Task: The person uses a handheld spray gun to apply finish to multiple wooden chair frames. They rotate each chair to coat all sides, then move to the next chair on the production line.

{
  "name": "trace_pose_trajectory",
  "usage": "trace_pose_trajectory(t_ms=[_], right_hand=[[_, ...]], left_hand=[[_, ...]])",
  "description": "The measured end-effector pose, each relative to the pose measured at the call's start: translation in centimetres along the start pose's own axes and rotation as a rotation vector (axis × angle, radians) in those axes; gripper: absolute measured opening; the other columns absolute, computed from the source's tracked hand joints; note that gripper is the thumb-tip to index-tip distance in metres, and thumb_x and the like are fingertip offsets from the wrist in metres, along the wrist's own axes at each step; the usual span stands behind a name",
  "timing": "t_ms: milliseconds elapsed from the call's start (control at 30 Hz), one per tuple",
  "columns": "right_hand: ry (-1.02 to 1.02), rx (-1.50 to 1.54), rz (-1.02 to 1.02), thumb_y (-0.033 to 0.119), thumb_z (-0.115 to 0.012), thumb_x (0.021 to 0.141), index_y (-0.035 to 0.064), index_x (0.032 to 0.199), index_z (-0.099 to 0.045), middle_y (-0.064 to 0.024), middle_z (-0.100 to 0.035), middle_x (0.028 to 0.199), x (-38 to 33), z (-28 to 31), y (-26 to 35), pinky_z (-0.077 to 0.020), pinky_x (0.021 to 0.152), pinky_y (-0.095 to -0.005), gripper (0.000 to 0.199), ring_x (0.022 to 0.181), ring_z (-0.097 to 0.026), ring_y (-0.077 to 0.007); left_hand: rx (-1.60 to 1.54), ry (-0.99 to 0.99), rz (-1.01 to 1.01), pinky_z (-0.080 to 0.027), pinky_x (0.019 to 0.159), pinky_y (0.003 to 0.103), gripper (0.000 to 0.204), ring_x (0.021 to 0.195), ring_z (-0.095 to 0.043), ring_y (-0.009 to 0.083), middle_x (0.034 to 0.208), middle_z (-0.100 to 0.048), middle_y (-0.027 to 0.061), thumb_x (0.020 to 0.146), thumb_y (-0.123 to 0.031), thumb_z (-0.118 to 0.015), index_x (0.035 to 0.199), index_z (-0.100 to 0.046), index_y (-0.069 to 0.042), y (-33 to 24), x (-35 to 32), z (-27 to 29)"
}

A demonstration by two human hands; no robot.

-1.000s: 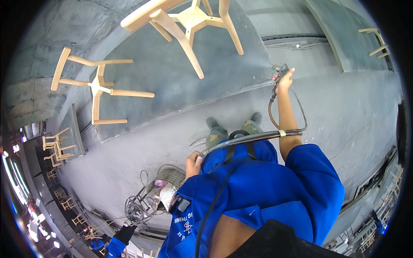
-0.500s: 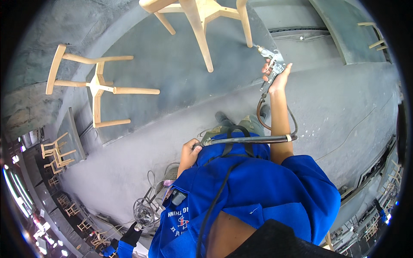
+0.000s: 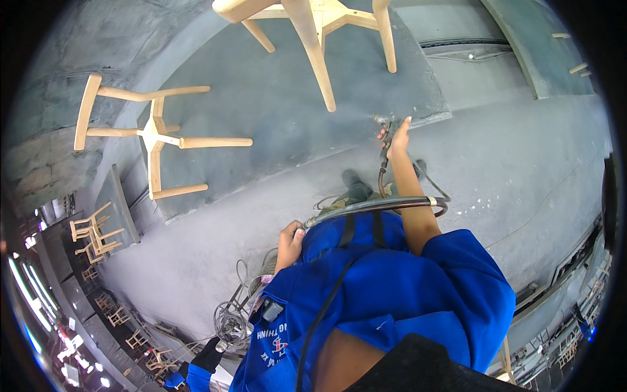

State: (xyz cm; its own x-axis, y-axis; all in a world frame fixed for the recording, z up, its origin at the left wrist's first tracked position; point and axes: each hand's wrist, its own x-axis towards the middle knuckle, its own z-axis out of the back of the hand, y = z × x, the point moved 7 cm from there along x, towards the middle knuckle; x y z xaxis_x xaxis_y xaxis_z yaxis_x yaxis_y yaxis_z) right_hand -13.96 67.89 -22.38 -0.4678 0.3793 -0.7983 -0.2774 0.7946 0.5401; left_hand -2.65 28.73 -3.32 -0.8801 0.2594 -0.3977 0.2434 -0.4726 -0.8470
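Right hand [image 3: 400, 141] on a spray gun [image 3: 386, 136], left hand [image 3: 290, 242] on a hose [image 3: 366, 208], a person [image 3: 366, 287] in a blue shirt [image 3: 424, 281] stands near wooden chair frames [image 3: 155, 136] and a grey panel [image 3: 268, 88].

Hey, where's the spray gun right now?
In the head view, the spray gun is right of centre, held in the right hand, below the legs of the larger, upper chair.

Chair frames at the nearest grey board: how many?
2: the left chair frame and the top chair frame, partly outside the picture; others may be hidden.
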Motion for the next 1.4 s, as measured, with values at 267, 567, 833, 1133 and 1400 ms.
trace_pose_trajectory(t_ms=[267, 567, 833, 1133, 1400], right_hand=[[0.580, 0.297, 0.232, 0.077, -0.009, 0.096, -0.0007, 0.107, -0.061, -0.0067, -0.053, 0.073, -15.8, -5.8, 14.1, -0.0315, 0.042, -0.0265, 0.094, 0.064, -0.049, -0.0177], [0.747, -0.483, 0.825, 0.079, -0.014, 0.096, -0.0065, 0.110, -0.061, -0.0120, -0.061, 0.078, -37.8, -13.3, 23.4, -0.0354, 0.043, -0.0227, 0.098, 0.065, -0.056, -0.0167], [0.280, -0.868, 1.411, 0.059, -0.034, 0.104, 0.0052, 0.100, -0.066, -0.0001, -0.061, 0.067, -46.6, -19.2, 32.6, -0.0374, 0.046, -0.0217, 0.063, 0.050, -0.051, -0.0066], [-0.231, -0.935, 1.556, 0.063, -0.020, 0.103, -0.0015, 0.103, -0.067, -0.0037, -0.064, 0.072, -41.9, -10.7, 44.9, -0.0359, 0.047, -0.0225, 0.080, 0.053, -0.048, -0.0079], [0.057, -0.571, 1.024, 0.083, -0.017, 0.092, -0.0001, 0.114, -0.065, -0.0089, -0.071, 0.086, -29.4, 3.7, 30.0, -0.0438, 0.046, -0.0226, 0.099, 0.062, -0.062, -0.0117]], left_hand=[[-0.054, 0.259, -0.159, -0.046, 0.068, 0.031, 0.040, 0.072, -0.052, 0.0148, 0.072, -0.057, 0.0067, 0.096, -0.037, -0.062, 0.087, -0.059, 0.001, -2.5, 5.8, -2.6], [-0.185, 0.357, -0.342, -0.044, 0.072, 0.028, 0.069, 0.079, -0.052, 0.0116, 0.078, -0.056, 0.0016, 0.094, -0.068, -0.054, 0.091, -0.059, 0.000, -4.4, 9.1, -5.0], [-0.229, 0.318, -0.444, -0.048, 0.073, 0.031, 0.051, 0.077, -0.059, 0.0168, 0.078, -0.062, 0.0069, 0.101, -0.050, -0.054, 0.094, -0.062, 0.000, -6.0, 10.3, -5.4], [-0.002, 0.335, -0.386, -0.049, 0.087, 0.035, 0.033, 0.098, -0.064, 0.0214, 0.104, -0.068, 0.0122, 0.097, -0.034, -0.066, 0.112, -0.066, -0.005, -8.0, 12.2, -8.3], [-0.368, -0.269, -0.763, -0.031, 0.118, 0.045, 0.082, 0.148, -0.032, 0.0317, 0.159, -0.032, 0.0220, 0.096, -0.033, -0.067, 0.157, -0.023, -0.001, -25.7, 22.3, 4.5]])
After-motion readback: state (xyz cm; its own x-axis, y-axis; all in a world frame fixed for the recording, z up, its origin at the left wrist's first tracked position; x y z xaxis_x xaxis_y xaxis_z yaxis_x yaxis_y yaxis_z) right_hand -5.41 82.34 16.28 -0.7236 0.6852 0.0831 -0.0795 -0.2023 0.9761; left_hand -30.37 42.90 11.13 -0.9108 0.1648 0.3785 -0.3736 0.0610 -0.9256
